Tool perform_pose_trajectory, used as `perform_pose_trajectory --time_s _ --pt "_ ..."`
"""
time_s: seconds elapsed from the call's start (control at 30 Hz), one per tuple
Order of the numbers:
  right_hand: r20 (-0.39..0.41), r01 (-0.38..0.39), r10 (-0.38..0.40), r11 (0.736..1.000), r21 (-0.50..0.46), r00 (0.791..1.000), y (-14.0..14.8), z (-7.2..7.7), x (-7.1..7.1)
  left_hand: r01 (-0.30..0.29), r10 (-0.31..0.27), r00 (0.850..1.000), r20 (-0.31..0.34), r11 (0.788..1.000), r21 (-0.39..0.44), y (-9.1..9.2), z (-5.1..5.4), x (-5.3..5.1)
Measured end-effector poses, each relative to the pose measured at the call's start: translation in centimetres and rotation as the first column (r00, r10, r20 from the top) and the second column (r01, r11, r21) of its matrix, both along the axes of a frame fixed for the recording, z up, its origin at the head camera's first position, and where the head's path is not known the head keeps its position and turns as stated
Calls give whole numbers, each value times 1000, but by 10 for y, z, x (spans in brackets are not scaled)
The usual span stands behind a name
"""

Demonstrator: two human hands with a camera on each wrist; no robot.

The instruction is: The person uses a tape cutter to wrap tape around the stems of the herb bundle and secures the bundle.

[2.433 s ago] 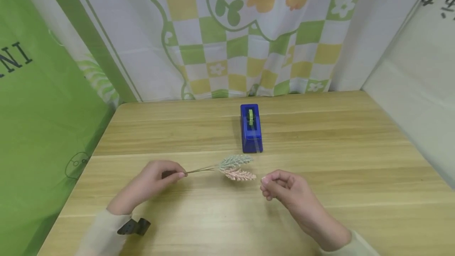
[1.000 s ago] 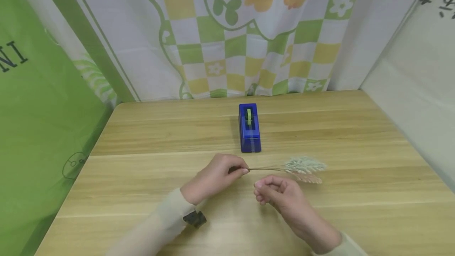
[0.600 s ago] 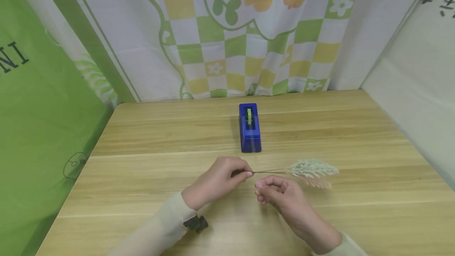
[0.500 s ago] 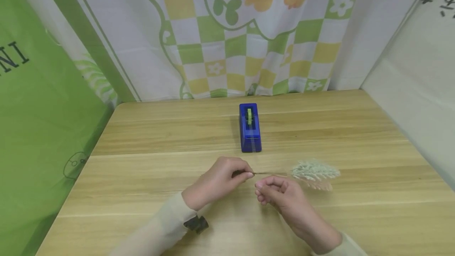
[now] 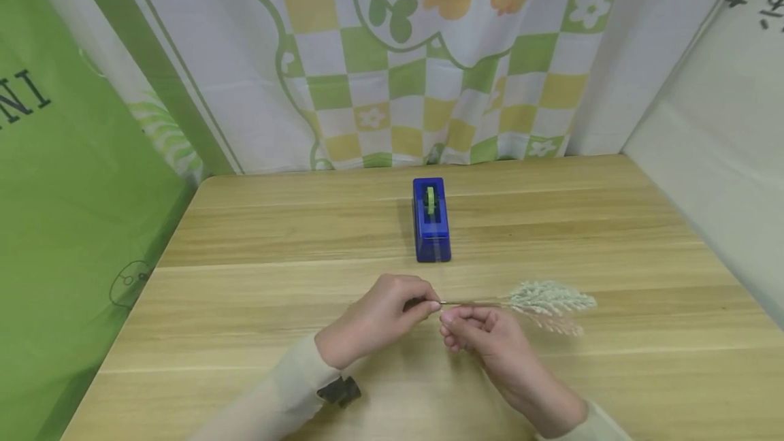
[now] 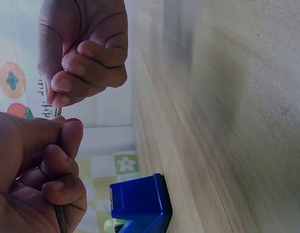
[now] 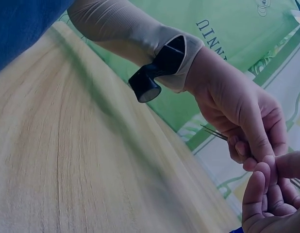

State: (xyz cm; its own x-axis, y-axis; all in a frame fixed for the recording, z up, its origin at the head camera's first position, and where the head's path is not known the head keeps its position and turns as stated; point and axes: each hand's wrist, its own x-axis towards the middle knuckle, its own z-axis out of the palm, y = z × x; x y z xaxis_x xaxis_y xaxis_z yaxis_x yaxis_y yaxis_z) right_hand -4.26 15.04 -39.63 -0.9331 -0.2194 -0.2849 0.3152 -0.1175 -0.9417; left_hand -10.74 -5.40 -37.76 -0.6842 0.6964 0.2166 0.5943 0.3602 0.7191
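My left hand (image 5: pixel 392 312) pinches the thin stems (image 5: pixel 478 302) of two feathery sprigs, one pale green (image 5: pixel 551 295) and one pink (image 5: pixel 562 324), whose heads point right. My right hand (image 5: pixel 496 339) is curled with thumb and forefinger pinched together, just below the stems. In the left wrist view its fingertips meet those of my left hand (image 6: pixel 38 170), with a small, pale, see-through piece and thin lines between them; details are unclear. Stem ends (image 7: pixel 215 132) stick out behind my left hand (image 7: pixel 242 111) in the right wrist view, beside my right hand (image 7: pixel 276 204).
A blue tape dispenser (image 5: pixel 432 230) with a yellow-green core stands behind the hands on the wooden table (image 5: pixel 275 223). A checked curtain (image 5: pixel 410 87) hangs at the back. Green cloth (image 5: pixel 73 223) is at the left, and a pale sheet (image 5: pixel 723 121) at the right.
My left hand has carried the sprigs rightward and, lately, slightly nearer to me. The stems now lie close against my right hand, which has shifted slightly left while staying pinched.
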Motion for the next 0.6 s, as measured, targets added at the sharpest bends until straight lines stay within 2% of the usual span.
perform_pose_trajectory --time_s 0.27,0.43,0.6 --pt "-19 24 -22 994 107 1000 -4 -3 -4 19 -19 1000 14 1000 8 -2 1 1" --pt "11 34 -36 992 118 999 -5 -5 -8 16 -17 999 28 1000 10 -3 1 1" --pt "4 17 -18 992 127 1000 -5 -8 -9 -10 9 999 43 1000 28 -4 0 1"
